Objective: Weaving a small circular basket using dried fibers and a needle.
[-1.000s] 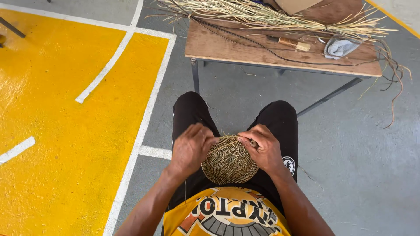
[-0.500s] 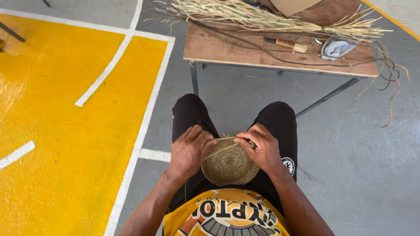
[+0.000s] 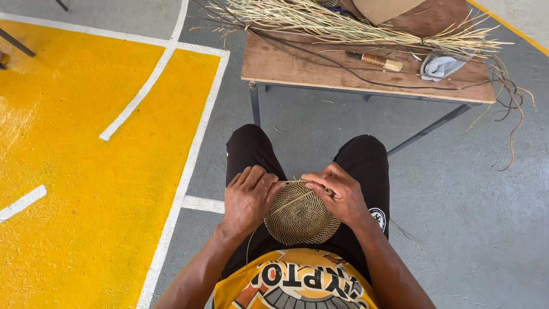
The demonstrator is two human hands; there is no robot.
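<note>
A person sits with a round woven mat on the lap, between both hands. The left hand is curled around the mat's left edge, its fingers bent over the rim and gripping it. The right hand holds the mat's top right edge, with its fingers closed and pinching at the rim. A thin straw strand runs across the mat from near the right fingers toward the left fingers. The mat rests over the black trousers, just under the fingertips, close to the yellow shirt.

Far past the fingers stands a wooden table. On it lies a big bunch of dry straw, a tool with a wrapped handle and a grey cloth. To the left of the left hand the floor is painted yellow with white lines. To the right of the right hand the floor is grey.
</note>
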